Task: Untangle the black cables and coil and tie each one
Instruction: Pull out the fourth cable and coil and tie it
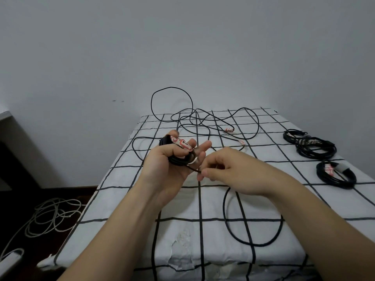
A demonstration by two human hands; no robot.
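Head view.
- Left hand (169, 161): palm turned up, fingers loosely curled. A black coil (179, 159) of cable is gripped across the palm, and a red-and-white tag (181, 143) lies over the fingers.
- Right hand (229, 171): knuckles up, just right of the left hand. A loose strand (193, 169) running out of the coil is pinched between thumb and fingertip, close to the left palm.
- Below the right wrist, 1 wide loop (224, 207) of black cable is seen lying flat on the checked cloth (182, 201).
- Beyond both hands, a tangle (199, 121) of black cable is spread over the far end of the cloth. 1 arc stands up against the wall. 2 tagged ends (229, 130) are seen lying within the tangle.
- Well to the right of the right hand, 3 tied bundles are set on the cloth: 2 overlapping farther away (315, 149), and 1 nearer (335, 176) with a grey band.
- Left of the left forearm, pale cables (52, 216) are noted on the dark floor.
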